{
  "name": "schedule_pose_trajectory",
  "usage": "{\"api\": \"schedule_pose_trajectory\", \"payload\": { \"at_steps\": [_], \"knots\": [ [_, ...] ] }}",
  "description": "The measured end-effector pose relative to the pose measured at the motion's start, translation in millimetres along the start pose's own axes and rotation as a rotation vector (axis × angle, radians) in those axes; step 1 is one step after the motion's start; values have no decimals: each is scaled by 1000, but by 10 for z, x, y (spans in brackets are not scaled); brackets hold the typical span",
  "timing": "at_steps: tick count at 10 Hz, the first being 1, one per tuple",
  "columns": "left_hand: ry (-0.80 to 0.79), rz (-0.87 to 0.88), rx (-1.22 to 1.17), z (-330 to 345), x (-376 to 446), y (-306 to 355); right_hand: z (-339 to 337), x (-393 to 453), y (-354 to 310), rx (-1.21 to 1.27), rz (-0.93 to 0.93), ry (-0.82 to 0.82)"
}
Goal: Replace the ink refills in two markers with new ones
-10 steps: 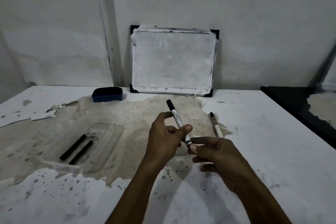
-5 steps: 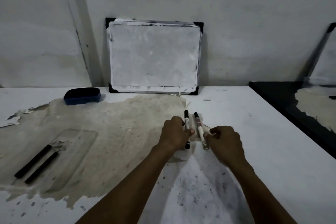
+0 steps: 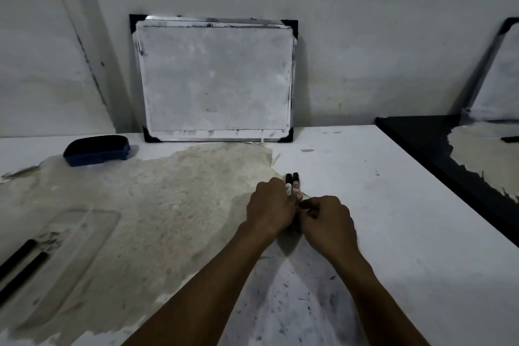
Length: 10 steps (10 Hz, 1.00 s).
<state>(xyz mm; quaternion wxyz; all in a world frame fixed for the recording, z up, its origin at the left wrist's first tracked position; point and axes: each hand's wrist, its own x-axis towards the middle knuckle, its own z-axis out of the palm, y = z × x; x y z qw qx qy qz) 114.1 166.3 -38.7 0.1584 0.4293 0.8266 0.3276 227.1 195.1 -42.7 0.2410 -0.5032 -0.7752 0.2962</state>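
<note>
Two markers (image 3: 292,185) lie side by side on the table (image 3: 393,219), caps pointing to 12 o'clock, their lower barrels hidden under the hands. The left hand (image 3: 271,209) is curled over them, apparently grasping; the right hand (image 3: 327,218) is clenched just beside it, though what it pinches cannot be told. At 8 o'clock, two black refills (image 3: 21,264) rest in a clear tray (image 3: 84,233), untouched. Judged from this, no refill has yet been exchanged; both replacements remain to be done.
</note>
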Motion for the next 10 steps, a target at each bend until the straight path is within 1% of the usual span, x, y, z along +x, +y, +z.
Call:
{"api": "schedule_pose_trajectory", "payload": {
  "at_steps": [2,3,7,9,10],
  "knots": [
    [15,-22,199,-23,-86,61,-12,9,8,1,-2,-33],
    [-11,-44,256,-44,-129,99,-10,23,2,7,-2,-33],
    [-155,-56,177,-44,-179,166,-62,16,-42,13,-39,-34],
    [-192,-67,171,-132,-201,137,-90,0,-36,31,-41,-64],
    [-202,-41,102,-232,-213,85,-126,-39,-59,72,-29,-41]
  ]
}}
